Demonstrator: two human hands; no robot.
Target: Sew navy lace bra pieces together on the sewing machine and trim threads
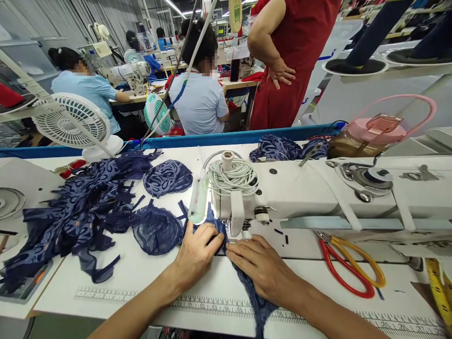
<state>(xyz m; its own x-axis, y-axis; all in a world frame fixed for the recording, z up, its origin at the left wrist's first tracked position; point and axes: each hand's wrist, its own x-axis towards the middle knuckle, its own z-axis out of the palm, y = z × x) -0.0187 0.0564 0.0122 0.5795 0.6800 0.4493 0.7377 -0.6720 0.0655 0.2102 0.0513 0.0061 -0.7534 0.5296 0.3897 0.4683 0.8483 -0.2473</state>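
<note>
A navy lace bra piece lies under the head of a white sewing machine and trails over the front table edge. My left hand holds it just left of the needle area, with thumb and fingers closed on the cloth. Close by on the right, my right hand grips the same cloth, fingertips at the presser foot; its thumb is mostly hidden. A navy mesh cup lies left of my left hand, and a patterned lace cup lies behind it.
Navy lace pieces are heaped at left, near a white fan. Scissors with red and yellow handles lie at right, with a tape measure beyond. A pink-lidded jug stands behind the machine. Co-workers sit and stand farther back.
</note>
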